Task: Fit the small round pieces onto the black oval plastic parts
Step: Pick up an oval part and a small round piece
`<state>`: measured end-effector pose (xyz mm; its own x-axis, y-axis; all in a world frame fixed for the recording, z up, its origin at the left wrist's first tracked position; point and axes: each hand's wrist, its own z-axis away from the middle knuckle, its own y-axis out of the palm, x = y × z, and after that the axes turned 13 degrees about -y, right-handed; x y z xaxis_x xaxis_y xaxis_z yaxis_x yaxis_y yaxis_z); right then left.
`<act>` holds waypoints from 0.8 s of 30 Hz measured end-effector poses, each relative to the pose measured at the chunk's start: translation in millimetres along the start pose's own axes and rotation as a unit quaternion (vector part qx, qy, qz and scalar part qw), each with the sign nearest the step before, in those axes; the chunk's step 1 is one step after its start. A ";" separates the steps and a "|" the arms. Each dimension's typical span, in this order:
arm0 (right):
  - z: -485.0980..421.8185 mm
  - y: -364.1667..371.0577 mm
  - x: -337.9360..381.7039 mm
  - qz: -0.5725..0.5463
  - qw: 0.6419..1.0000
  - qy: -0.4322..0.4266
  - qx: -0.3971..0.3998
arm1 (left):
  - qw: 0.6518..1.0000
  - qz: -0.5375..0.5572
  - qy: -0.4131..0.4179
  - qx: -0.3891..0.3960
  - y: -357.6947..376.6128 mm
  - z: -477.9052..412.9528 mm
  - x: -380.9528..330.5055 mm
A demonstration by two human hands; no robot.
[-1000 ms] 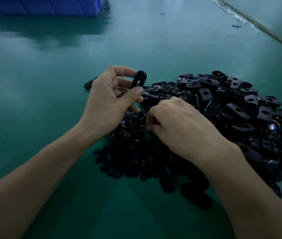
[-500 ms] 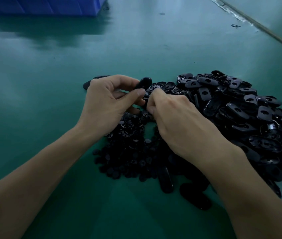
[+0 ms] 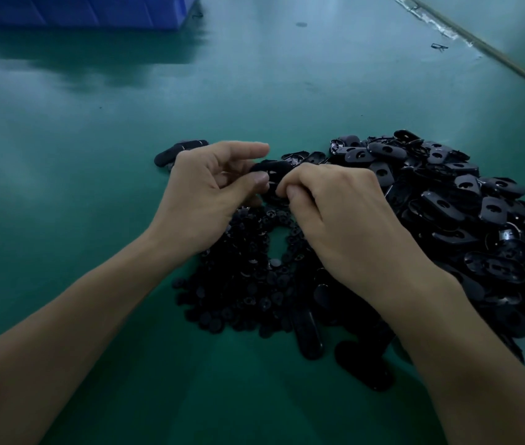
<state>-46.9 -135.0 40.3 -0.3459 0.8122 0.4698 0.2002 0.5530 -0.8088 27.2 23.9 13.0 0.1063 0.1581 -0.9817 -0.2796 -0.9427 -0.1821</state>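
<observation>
Green worktop (image 3: 94, 162), dim lighting.

Left hand (image 3: 210, 191): clamped on one black oval part (image 3: 271, 167), thumb on the near face and middle fingers behind it; the index finger is stretched out above the part and clear of it. The part is held off the worktop, roughly at mid-worktop, above the far side of the heap of small round pieces (image 3: 248, 284).

Right hand (image 3: 344, 220): fingers curled tight, thumb and fingertips pinching the right end of the same part. Both hands meet on it. Whether a round piece sits under the right fingertips cannot be told; that spot is hidden.

Heap of small round pieces: spread flat on the worktop below both wrists, with a small bare patch in its middle.

Pile of oval parts (image 3: 453, 213): large, loose, towards the right edge of the worktop, touching the heap of round pieces. Many lie with a round hole facing up.

Two single oval parts (image 3: 306, 335) lie at the near side of the heap.

A few dark parts (image 3: 177, 150) lie just behind the left hand, apart from the main pile.

Blue bin (image 3: 78, 11): far left corner, cut off by the frame.
</observation>
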 end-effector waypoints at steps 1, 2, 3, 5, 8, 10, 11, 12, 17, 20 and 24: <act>0.1 -0.1 -0.6 -0.005 1.000 0.004 -0.001 | 1.000 0.001 0.000 -0.004 -0.4 -0.1 0.4; 0.3 -0.3 -1.0 -0.007 1.000 0.007 -0.003 | 1.000 -0.002 0.003 -0.010 -0.7 -0.3 0.7; 0.4 -0.6 -1.3 -0.009 1.000 0.009 -0.004 | 1.000 -0.004 0.005 -0.016 -1.0 -0.5 1.0; 0.5 -1.4 -1.5 -0.018 1.000 0.013 -0.009 | 1.000 -0.002 0.004 -0.026 -1.5 -0.4 1.2; 1.1 -2.6 -1.6 -0.029 0.999 0.025 -0.013 | 1.000 0.001 0.004 -0.031 -1.0 1.5 -0.1; 0.8 -3.5 -1.3 -0.028 0.999 0.031 -0.017 | 1.000 0.002 0.005 -0.028 -0.7 2.2 -1.5; 0.4 -4.0 -1.2 -0.026 0.999 0.030 -0.020 | 1.000 0.003 0.005 -0.027 -0.3 2.5 -2.1; 0.1 -4.2 -1.4 -0.022 0.999 0.027 -0.023 | 1.000 0.004 0.004 -0.025 -0.2 2.9 -2.7; 0.5 -3.8 -5.5 -0.016 0.999 0.018 -0.023 | 1.000 0.004 -0.004 -0.026 0.5 4.4 -4.7; 0.8 -3.8 -6.4 -0.042 0.999 0.015 -0.028 | 0.999 0.013 -0.014 -0.034 0.4 4.4 -4.6; 0.1 -3.1 -7.2 -0.091 0.994 0.003 -0.053 | 0.999 0.023 -0.025 -0.033 0.7 4.1 -4.5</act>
<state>-45.1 -142.5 39.4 -0.3793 0.6975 0.6080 0.2308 0.7077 -0.6678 22.6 23.7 17.0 0.0467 0.1262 -0.9909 -0.2194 -0.9665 -0.1335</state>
